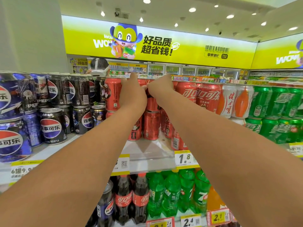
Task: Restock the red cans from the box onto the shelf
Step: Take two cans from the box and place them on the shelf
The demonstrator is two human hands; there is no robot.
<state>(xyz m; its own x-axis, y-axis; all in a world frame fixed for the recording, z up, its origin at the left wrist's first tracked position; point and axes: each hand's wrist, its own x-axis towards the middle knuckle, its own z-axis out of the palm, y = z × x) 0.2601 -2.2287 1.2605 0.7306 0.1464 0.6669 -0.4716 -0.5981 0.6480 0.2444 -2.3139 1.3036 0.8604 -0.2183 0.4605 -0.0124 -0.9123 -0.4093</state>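
Red cans: stacked mid-shelf; judged rigid, slick, fairly heavy if full; best gripped around the sides.
Left hand: wrapped on a top-tier can.
Right hand: grip cannot be told.

I see both arms stretched up to the frame's centre. My left hand wraps a red can on the top tier; my right hand reaches among the red cans just beside it, its grip hidden. Pepsi cans fill the shelf at left, green cans at right. A yellow banner spans the top.
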